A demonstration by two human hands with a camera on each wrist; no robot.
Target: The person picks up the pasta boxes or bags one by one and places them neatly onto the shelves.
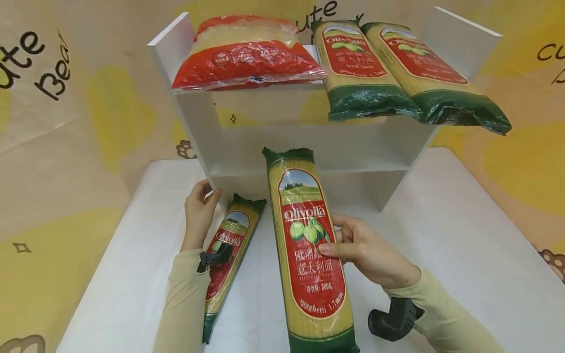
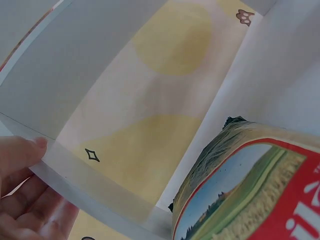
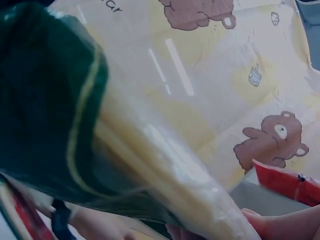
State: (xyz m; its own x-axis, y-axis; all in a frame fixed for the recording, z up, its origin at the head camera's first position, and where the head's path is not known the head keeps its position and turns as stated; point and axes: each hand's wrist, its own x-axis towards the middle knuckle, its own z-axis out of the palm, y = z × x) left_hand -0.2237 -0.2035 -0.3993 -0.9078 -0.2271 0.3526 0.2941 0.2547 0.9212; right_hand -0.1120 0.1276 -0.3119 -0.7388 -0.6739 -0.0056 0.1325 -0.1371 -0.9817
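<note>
My right hand (image 1: 371, 252) grips a packet of spaghetti (image 1: 309, 245) by its right edge, thumb on the red label. The packet stands tilted in front of the white shelf (image 1: 304, 147). Up close, its green end and the pale pasta (image 3: 150, 155) fill the right wrist view. My left hand (image 1: 198, 215) pinches the lower left side panel of the shelf; in the left wrist view, the thumb (image 2: 22, 152) lies on one face and the fingers behind it. Beside the left forearm lies a second spaghetti packet (image 1: 243, 228), partly hidden by the wrist camera.
On the top board lie a red bag of pasta (image 1: 247, 54) at left and two more spaghetti packets, one (image 1: 353, 59) beside the other (image 1: 423, 63), their green ends overhanging the front. A white-covered table (image 1: 476, 235) carries the shelf. Behind hangs a patterned yellow cloth (image 1: 119, 108).
</note>
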